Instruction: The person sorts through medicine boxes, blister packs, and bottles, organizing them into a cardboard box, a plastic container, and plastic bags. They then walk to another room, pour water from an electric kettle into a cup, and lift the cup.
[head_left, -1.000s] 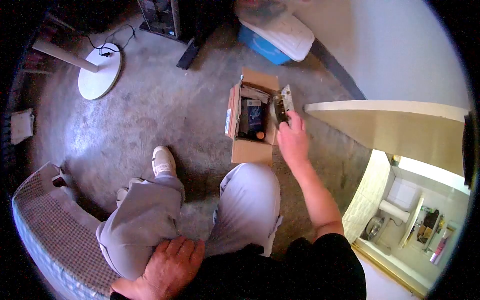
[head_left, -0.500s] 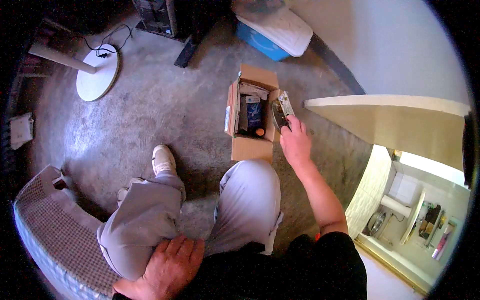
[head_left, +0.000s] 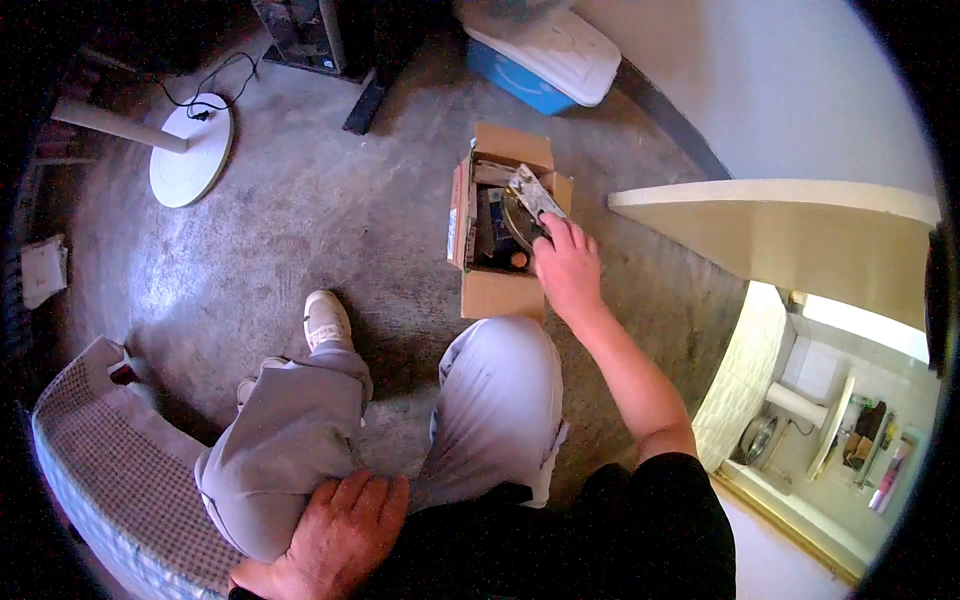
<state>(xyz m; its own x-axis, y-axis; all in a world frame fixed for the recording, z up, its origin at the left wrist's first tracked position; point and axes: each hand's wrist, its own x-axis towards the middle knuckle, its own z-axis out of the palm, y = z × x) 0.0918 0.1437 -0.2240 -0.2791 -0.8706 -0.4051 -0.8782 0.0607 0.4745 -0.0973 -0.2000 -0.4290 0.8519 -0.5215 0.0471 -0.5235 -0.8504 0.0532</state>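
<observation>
Pinching the pale patterned piece (head_left: 537,191) by its near end in the right hand (head_left: 569,268), slanting it over the open cardboard box (head_left: 498,296), best clearing the right flap (head_left: 563,187); resting the left hand (head_left: 345,525), unclenched, on the left leg (head_left: 275,440).

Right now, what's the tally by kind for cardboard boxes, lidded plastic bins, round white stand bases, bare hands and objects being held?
Open cardboard box: 1
Blue bin with a white lid: 1
Round white base: 1
Bare hands, left hand and right hand: 2
Held object, in the right hand: 1
Total: 6
</observation>
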